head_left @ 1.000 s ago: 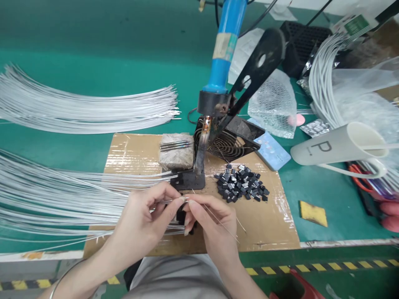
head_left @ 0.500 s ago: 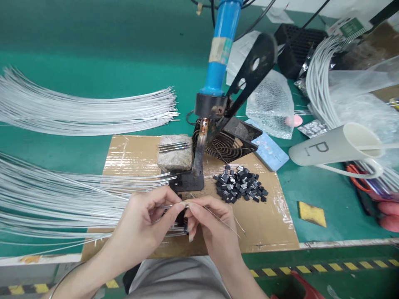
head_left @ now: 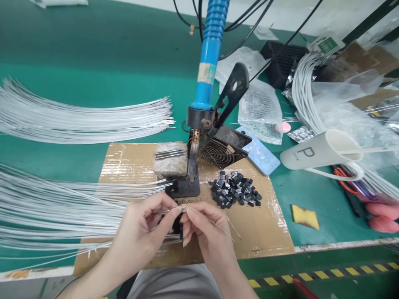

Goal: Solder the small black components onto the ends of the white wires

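Note:
My left hand (head_left: pixel 149 228) pinches a thin white wire between thumb and forefinger, close to its end. Fingertip to fingertip with it, my right hand (head_left: pixel 207 228) is closed on thin wire leads (head_left: pixel 220 227), which stick out to the lower right past the fingers. The joint between the two pinches is mostly covered by the fingertips. Just behind the hands stands a blue-handled soldering iron (head_left: pixel 208 54), held tip down in a black stand (head_left: pixel 183 187). White wires (head_left: pixel 62 207) lie to the left, their ends reaching the stand. A pile of small black connectors (head_left: pixel 235 189) sits right of the hands.
Cardboard (head_left: pixel 264 232) covers the work area. Behind it are a block with metal leads (head_left: pixel 171 160) and a small black fan (head_left: pixel 222 151). Another wire bundle (head_left: pixel 87 120) lies back left. A white mug (head_left: pixel 321 151), a yellow sponge (head_left: pixel 305 216) and a blue card (head_left: pixel 262 155) are at right.
The camera view has shifted slightly, so the scene sits a little lower and further left. Both hands keep their pinch on the wire and leads with hardly any visible movement.

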A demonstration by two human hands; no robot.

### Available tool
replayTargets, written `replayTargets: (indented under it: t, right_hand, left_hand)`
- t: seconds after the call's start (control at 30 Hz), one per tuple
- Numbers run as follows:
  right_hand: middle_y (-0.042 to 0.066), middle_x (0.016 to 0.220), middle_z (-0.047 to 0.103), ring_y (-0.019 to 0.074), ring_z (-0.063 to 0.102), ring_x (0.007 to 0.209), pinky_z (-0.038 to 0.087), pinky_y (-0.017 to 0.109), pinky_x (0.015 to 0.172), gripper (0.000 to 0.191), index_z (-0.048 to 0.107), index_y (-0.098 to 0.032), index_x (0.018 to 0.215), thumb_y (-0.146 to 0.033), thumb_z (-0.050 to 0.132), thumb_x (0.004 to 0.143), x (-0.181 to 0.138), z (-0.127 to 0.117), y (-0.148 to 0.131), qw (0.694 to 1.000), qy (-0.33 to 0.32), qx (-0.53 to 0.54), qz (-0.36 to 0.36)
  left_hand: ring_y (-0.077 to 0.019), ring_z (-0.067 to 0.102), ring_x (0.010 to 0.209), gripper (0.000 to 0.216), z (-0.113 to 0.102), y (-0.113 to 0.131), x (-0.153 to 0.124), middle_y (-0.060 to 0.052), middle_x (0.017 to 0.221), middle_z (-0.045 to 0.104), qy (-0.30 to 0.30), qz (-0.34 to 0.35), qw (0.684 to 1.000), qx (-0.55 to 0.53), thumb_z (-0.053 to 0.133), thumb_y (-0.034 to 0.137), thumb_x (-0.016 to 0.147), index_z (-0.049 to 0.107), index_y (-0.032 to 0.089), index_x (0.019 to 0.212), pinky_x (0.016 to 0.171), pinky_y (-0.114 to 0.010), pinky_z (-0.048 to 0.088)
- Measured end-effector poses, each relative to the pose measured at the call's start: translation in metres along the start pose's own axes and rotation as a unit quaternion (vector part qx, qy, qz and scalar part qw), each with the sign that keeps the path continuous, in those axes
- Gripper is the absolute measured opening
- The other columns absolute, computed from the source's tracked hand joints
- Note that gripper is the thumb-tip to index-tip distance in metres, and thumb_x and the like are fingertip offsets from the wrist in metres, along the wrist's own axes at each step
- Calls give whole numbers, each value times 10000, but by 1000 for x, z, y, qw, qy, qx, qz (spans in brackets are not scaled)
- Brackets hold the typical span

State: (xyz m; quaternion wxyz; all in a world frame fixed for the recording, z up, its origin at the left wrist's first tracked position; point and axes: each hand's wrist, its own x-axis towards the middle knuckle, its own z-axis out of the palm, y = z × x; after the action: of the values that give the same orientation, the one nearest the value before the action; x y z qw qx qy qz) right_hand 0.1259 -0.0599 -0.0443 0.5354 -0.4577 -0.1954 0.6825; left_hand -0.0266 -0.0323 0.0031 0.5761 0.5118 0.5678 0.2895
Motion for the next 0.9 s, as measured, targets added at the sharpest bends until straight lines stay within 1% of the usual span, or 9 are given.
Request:
replayTargets:
  t: [0.07, 0.17, 0.27, 0.4, 0.6, 0.7, 0.8, 0.9]
  right_hand:
    - [30, 683, 778, 131, 662, 498, 609, 218, 434, 295, 852, -187, 826, -477, 909, 839, 0, 0, 2, 1000, 1, 0, -1]
    - [25, 679, 774, 121, 644, 487, 595, 210, 432, 294, 847, -190, 803, -474, 923, 822, 1, 3, 5, 1000, 17, 27, -1]
    - [18, 649, 762, 116, 633, 476, 590, 209, 440, 294, 848, -190, 794, -471, 931, 814, 0, 7, 7, 999, 30, 44, 2]
    - [7, 601, 736, 113, 631, 471, 586, 200, 449, 292, 857, -187, 791, -464, 950, 795, -1, 9, 6, 998, 37, 57, 10]
    - [18, 627, 760, 117, 648, 470, 589, 204, 444, 295, 850, -187, 762, -462, 953, 792, 0, 8, 3, 997, 31, 62, 16]
    - [20, 639, 770, 116, 647, 466, 585, 205, 438, 296, 844, -188, 749, -460, 954, 790, 0, 8, 2, 997, 30, 63, 14]
    - [16, 624, 762, 113, 639, 458, 581, 202, 439, 289, 846, -189, 756, -454, 955, 789, 0, 9, 3, 997, 34, 66, 10]
    - [11, 601, 748, 112, 633, 460, 580, 200, 447, 287, 850, -189, 769, -456, 951, 793, -1, 10, 4, 997, 38, 65, 8]
  left_hand:
    - [-165, 679, 637, 193, 1, -6, -2, -13, 707, 757, 11, 13, 999, 29, 699, 336, 976, 734, 211, 833, 590, -241, 528]
    - [-156, 654, 604, 235, 3, -15, -2, -10, 686, 739, 32, 48, 997, 52, 677, 363, 1002, 736, 212, 832, 568, -236, 521]
    - [-138, 618, 556, 270, 8, -21, -2, -1, 649, 719, 56, 75, 995, 41, 661, 374, 1007, 728, 208, 805, 532, -219, 490]
    - [-125, 611, 552, 255, 14, -23, -1, 12, 644, 702, 96, 74, 992, 19, 666, 346, 997, 728, 205, 793, 536, -202, 482]
    - [-120, 606, 523, 207, 11, -29, 1, 20, 642, 713, 66, 137, 988, 24, 653, 283, 999, 726, 215, 818, 490, -191, 460]
    - [-121, 617, 515, 210, 10, -28, 0, 21, 634, 713, 74, 142, 986, 37, 640, 256, 999, 721, 212, 810, 485, -193, 464]
    - [-126, 629, 514, 206, 10, -26, -1, 16, 632, 724, 78, 134, 987, 49, 638, 237, 987, 718, 205, 799, 492, -199, 482]
    - [-125, 622, 505, 209, 13, -27, 0, 15, 619, 716, 87, 135, 986, 49, 645, 247, 981, 714, 201, 790, 481, -198, 480]
